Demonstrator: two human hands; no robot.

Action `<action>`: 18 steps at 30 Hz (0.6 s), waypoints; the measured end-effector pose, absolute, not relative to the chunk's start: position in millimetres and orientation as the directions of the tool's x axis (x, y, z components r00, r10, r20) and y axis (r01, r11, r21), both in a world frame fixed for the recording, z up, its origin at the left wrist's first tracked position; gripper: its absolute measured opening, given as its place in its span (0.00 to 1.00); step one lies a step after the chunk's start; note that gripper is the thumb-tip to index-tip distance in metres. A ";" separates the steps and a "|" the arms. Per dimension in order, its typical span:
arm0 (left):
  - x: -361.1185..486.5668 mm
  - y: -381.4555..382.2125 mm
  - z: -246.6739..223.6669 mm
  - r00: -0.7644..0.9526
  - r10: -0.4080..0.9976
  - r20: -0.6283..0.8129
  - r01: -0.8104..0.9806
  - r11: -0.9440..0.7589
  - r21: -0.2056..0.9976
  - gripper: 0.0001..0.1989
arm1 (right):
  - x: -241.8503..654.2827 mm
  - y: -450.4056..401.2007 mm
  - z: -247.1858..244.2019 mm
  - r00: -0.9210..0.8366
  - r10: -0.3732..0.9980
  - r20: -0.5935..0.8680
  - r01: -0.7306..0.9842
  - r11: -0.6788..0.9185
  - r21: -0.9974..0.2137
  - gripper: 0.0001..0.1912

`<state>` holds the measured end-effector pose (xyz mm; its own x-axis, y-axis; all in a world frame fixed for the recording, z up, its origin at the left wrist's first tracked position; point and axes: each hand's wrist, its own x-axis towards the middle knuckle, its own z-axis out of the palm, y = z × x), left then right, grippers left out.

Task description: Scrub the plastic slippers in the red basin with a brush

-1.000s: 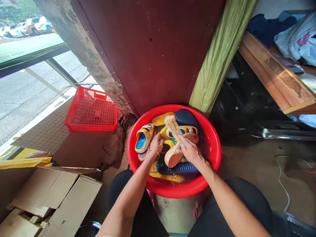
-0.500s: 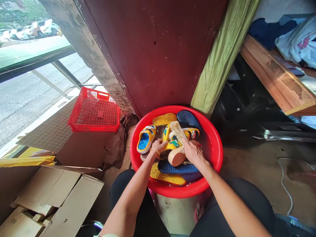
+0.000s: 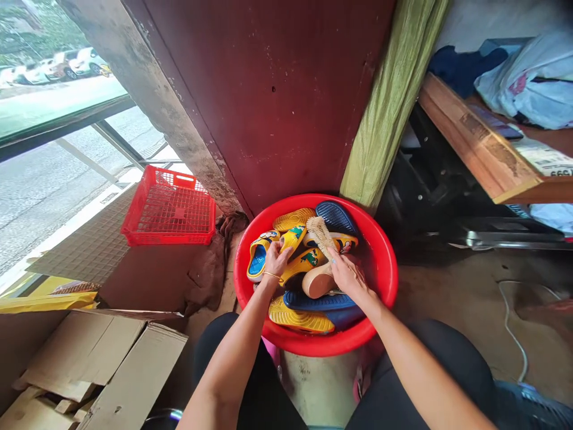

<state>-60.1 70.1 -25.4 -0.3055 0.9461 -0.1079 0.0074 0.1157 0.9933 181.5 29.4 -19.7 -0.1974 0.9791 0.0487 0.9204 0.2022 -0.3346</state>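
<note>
A red tub (image 3: 388, 280) full of sandals stands between my knees, with dark water showing among them. Over its left half, my left hand (image 3: 276, 260) grips a yellow sandal (image 3: 294, 237) with a green figure on its strap. My right hand (image 3: 347, 272) is closed on a scrub brush (image 3: 319, 232), its pale bristles angled up and away from me. Close to my left hand sits a yellow clog (image 3: 258, 261) with a blue inside. A beige-soled shoe (image 3: 317, 283) lies under my right hand. Nearer me are a blue sandal (image 3: 308, 300) and a yellow sole (image 3: 299, 316).
To the left, a red plastic crate (image 3: 170, 206) rests on cardboard, and an open cardboard box (image 3: 80, 346) stands nearer me. Behind the tub are a dark red door (image 3: 277, 119) and a green curtain (image 3: 380, 131). A wooden shelf (image 3: 478, 143) juts out at right.
My left hand has moved slightly left and now lifts the yellow sandal up from the pile. My right hand keeps the brush nearly where it was. The view has shifted slightly.
</note>
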 end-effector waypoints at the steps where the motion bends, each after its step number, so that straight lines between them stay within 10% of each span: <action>1: -60.8 68.4 -20.5 -0.334 0.938 -0.091 -0.002 0.095 0.995 0.17 | 181.0 29.1 -17.9 -0.205 0.975 0.088 0.909 0.223 -0.352 0.31; 9: -84.4 41.6 14.5 -0.278 0.931 -0.236 -0.460 0.086 0.884 0.19 | 170.6 29.5 -7.0 -0.270 0.900 0.343 0.787 0.412 -0.459 0.32; 18: -66.0 6.2 -12.4 0.184 0.868 -0.462 -0.586 0.474 0.657 0.22 | 136.5 -31.5 19.8 -0.577 0.796 0.184 0.778 0.604 -0.172 0.31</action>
